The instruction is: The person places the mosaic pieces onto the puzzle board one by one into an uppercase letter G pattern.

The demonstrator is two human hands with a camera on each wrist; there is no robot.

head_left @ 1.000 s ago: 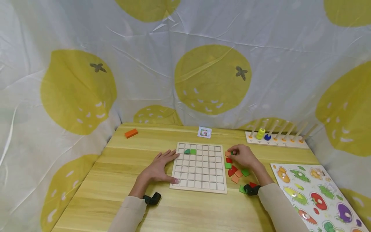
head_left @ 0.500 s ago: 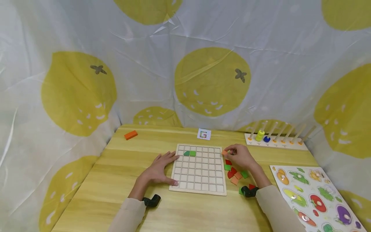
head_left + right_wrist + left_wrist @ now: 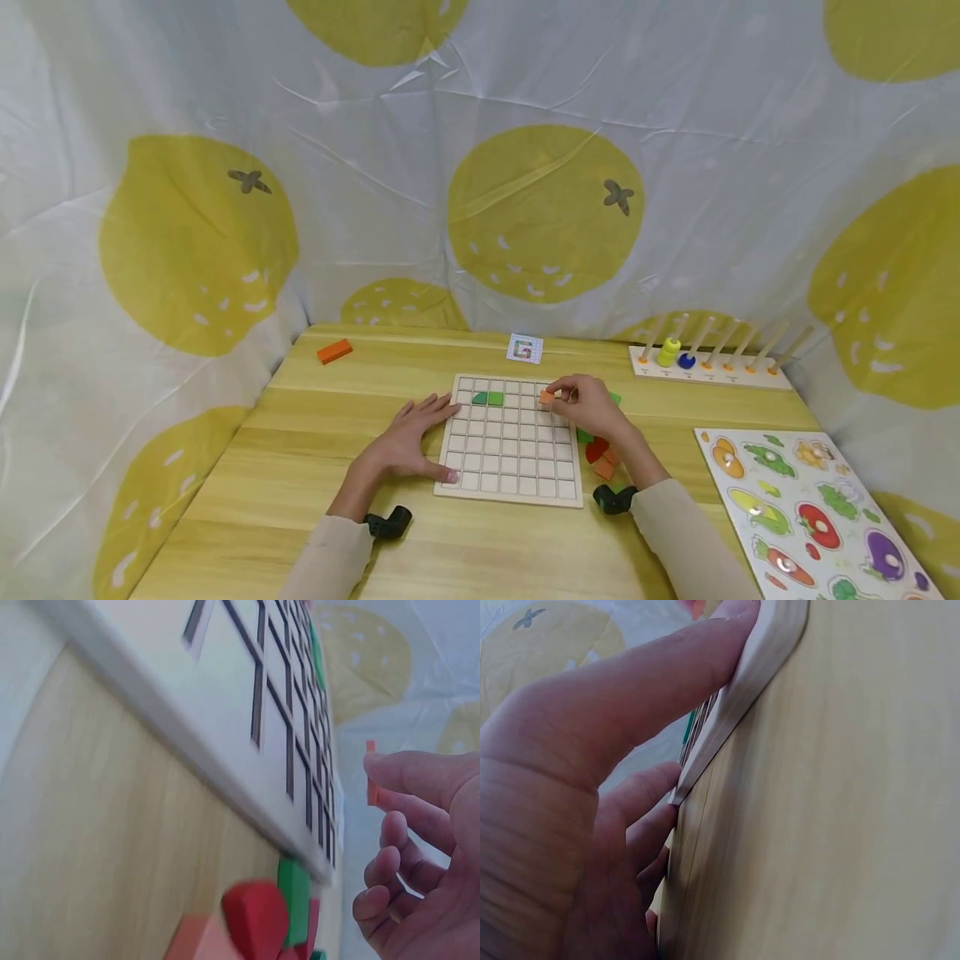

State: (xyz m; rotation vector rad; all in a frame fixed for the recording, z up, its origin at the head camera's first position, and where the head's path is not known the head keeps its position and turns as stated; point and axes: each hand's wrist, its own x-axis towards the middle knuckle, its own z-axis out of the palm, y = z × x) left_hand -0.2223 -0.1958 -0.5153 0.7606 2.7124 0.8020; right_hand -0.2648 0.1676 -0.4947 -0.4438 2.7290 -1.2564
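Thumb and forefinger of my right hand (image 3: 592, 407) pinch an orange square tile (image 3: 547, 397) above the upper right part of a wooden grid board (image 3: 507, 492). The right wrist view shows that orange tile (image 3: 371, 774) edge-on between the fingertips, apart from the board. My left hand (image 3: 403, 442) lies spread at the board's left side, with thumb and fingers touching its edge, as the left wrist view also shows. A dark green quarter-round tile (image 3: 479, 399) and a light green square tile (image 3: 496, 399) sit side by side in the board's upper left cells.
Loose red (image 3: 596, 450), orange and green tiles lie right of the board, partly hidden by my right arm. Behind it is a small pattern card (image 3: 524, 349). An orange block (image 3: 334, 352), a peg rack (image 3: 708, 369) and a vegetable puzzle board (image 3: 795, 500) stand farther out.
My right hand has picked the orange tile from the loose pile and carried it left, over the board. The left hand has stayed at the board's edge.
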